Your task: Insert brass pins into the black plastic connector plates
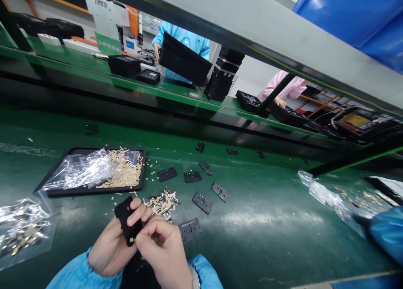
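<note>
My left hand (108, 249) is closed around a flat black plastic part (126, 213), tilted up over the bench. At the lower end of that part, the thumb and fingers of my right hand (166, 249) are pinched together. A tiny white and yellowish piece (132, 240) shows right at these fingertips; whether it is held or sits on the part, I cannot tell. Just beyond my hands lies a loose heap of small beige and metallic pieces (162, 203). Similar black plastic plates (202, 202) are spread to the right, one plate (190, 229) close beside my right hand.
A black tray (91, 192) holds clear bags and many beige bits. A clear bag of gold-coloured metal pieces (23, 228) lies at left. Another clear bag (327, 196) and a blue sleeve (387, 230) are at right. Behind a raised green shelf (176, 89), two people handle black items.
</note>
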`<state>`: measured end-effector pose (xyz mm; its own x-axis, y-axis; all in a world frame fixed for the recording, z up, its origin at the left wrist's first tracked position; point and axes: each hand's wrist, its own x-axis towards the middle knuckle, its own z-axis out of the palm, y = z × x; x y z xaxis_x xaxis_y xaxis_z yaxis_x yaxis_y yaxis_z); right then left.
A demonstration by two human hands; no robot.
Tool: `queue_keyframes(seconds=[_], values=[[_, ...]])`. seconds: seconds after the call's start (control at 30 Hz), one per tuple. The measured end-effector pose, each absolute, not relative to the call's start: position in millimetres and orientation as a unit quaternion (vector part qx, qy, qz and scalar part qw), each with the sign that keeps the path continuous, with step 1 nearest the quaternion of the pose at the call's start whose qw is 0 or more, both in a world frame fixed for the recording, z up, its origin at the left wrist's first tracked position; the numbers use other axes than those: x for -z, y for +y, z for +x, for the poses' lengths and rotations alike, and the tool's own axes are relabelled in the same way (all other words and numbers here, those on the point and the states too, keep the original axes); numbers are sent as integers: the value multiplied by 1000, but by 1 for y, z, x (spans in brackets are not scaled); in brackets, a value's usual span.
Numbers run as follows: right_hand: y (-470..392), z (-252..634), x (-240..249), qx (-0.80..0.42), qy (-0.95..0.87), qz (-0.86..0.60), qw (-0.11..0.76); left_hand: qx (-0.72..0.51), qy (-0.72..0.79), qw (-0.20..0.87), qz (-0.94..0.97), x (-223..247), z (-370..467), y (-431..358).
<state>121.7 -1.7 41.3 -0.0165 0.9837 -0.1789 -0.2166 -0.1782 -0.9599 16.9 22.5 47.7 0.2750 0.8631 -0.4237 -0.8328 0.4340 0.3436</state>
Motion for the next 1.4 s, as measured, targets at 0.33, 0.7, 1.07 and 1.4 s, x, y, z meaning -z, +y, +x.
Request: queue_keyframes(seconds=[0.33,0.7,1.07,1.4], values=[[-5,120,-40,-520,-460,-509,509,-528,319,786,33,-46,14,21],[-5,121,-42,-476,-499,-506,518,-512,372,769,94,-43,11,19],[-6,123,-42,-503,-495,-498,504,-499,335,795,83,-55,15,19],[-6,122,-43,-471,-507,-508,513,-522,394,746,125,-55,15,14]])
